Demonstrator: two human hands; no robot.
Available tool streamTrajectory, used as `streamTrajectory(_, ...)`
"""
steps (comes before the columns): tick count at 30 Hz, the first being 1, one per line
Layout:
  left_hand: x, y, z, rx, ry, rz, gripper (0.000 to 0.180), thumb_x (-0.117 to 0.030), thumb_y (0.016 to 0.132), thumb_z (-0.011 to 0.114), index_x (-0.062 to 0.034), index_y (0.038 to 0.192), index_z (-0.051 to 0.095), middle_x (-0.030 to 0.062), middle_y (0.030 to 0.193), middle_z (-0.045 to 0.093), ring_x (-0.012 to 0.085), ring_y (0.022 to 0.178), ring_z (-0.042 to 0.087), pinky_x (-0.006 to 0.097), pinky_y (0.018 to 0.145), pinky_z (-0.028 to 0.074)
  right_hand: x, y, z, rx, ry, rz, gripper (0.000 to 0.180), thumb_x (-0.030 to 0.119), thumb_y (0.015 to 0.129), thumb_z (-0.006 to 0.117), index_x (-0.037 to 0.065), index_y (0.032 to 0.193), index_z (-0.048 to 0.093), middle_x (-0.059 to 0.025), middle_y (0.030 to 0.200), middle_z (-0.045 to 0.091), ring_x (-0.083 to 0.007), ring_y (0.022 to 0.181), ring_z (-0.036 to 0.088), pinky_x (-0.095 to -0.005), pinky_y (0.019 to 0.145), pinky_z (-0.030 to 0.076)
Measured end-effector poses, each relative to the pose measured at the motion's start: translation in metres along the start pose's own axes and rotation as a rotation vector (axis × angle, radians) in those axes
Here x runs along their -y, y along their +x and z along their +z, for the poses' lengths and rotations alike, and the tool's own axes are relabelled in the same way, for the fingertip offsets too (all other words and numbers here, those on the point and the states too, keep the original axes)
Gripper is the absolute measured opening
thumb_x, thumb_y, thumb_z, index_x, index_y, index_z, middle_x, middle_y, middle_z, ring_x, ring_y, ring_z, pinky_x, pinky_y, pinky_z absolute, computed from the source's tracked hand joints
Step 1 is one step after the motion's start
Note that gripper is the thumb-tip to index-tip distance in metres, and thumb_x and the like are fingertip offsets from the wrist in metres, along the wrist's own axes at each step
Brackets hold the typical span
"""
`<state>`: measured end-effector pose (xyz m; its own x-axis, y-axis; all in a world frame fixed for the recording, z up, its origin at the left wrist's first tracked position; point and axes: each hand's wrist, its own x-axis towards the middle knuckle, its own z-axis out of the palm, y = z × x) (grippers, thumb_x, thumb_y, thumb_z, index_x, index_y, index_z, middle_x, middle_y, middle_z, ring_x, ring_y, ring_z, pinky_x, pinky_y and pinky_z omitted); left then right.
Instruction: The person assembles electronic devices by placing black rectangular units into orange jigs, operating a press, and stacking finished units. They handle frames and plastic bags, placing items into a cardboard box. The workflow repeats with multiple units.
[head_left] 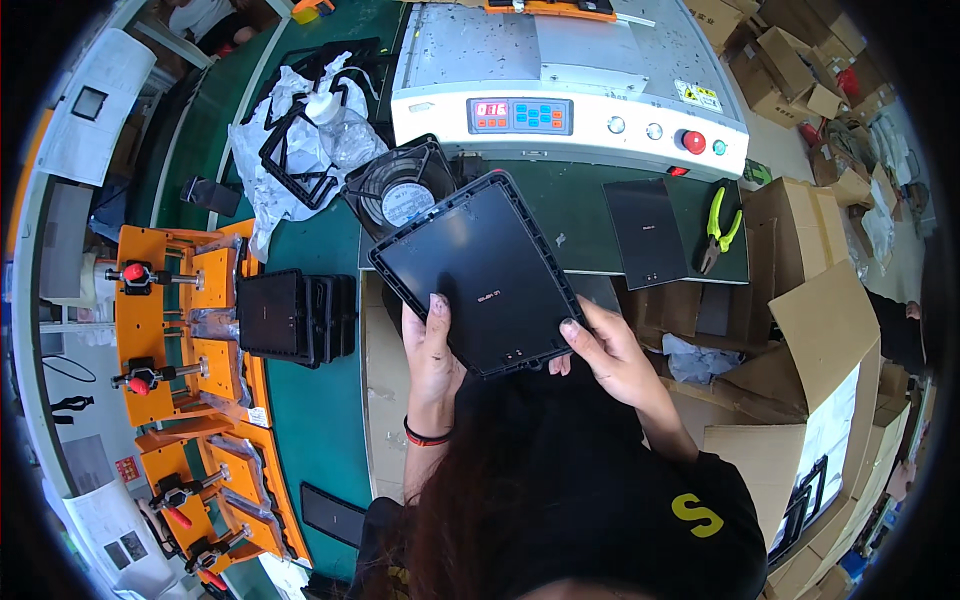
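Between both hands I hold a black rectangular panel set in a black plastic frame, its glossy face up and tilted. My left hand grips its lower left edge, thumb lying on the face. At the lower right corner my right hand grips it, thumb on the rim. Behind the panel, partly hidden by it, stands a small black fan. To the left lies a stack of similar black framed panels. A loose black flat plate rests on the right of the green bench, beside green-handled pliers.
A white machine with a display, buttons and a red knob stands at the back. Orange clamp fixtures line the left. Cardboard boxes crowd the right. White plastic wrap with a black frame and a bottle lies back left.
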<state>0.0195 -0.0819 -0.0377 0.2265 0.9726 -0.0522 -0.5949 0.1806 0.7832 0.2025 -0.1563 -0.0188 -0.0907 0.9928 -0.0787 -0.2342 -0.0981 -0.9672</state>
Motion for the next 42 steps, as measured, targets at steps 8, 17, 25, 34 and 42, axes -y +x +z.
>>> streamTrajectory(8,-0.009,0.001,0.008,-0.004,0.064,0.072,0.043,-0.02,0.096,0.052,-0.0047,0.134,0.039,0.0121,0.125,0.052,0.0215,0.109,0.056,0.036,0.09,0.049,0.011,0.001,0.011,-0.105,-0.248,-0.175,0.022,0.008,0.095,0.051,-0.01,0.104,0.059,-0.0103,0.099,0.052,-0.012,0.074,0.056,-0.0241,0.061,0.052)
streamTrajectory(17,-0.033,-0.006,-0.004,-0.157,0.288,0.078,0.042,-0.017,0.096,0.052,-0.0023,0.133,0.039,0.01,0.122,0.053,0.0176,0.108,0.055,0.032,0.09,0.047,0.022,0.021,0.037,-0.133,-0.43,-0.166,0.02,0.003,0.088,0.056,-0.012,0.1,0.058,-0.0167,0.099,0.057,-0.0217,0.075,0.06,-0.0291,0.068,0.05)
streamTrajectory(25,-0.112,-0.052,-0.019,-0.169,0.809,0.361,0.061,-0.022,0.095,0.053,0.0051,0.141,0.024,0.0157,0.142,0.037,0.0218,0.129,0.036,0.035,0.107,0.027,0.01,0.074,0.094,0.034,-0.253,-0.356,0.031,0.016,0.086,0.057,-0.009,0.105,0.059,-0.0221,0.098,0.064,-0.0356,0.089,0.063,-0.0394,0.083,0.046)
streamTrajectory(34,-0.098,-0.104,-0.032,-0.886,0.8,0.361,0.036,-0.019,0.096,0.051,0.0052,0.122,0.045,0.0139,0.119,0.055,0.0172,0.108,0.051,0.03,0.095,0.04,-0.014,0.111,0.146,0.545,-0.186,-0.255,0.022,0.011,0.09,0.055,-0.009,0.094,0.058,-0.0166,0.091,0.059,-0.0263,0.082,0.058,-0.0331,0.078,0.044)
streamTrajectory(42,-0.062,-0.159,-0.036,-1.076,0.813,0.459,0.043,-0.018,0.099,0.042,0.0069,0.134,0.035,0.0195,0.126,0.05,0.0256,0.117,0.048,0.034,0.101,0.033,-0.032,0.087,0.192,0.652,-0.183,-0.21,0.028,0.017,0.096,0.051,-0.009,0.102,0.058,-0.0142,0.095,0.061,-0.0206,0.087,0.057,-0.0307,0.081,0.044)
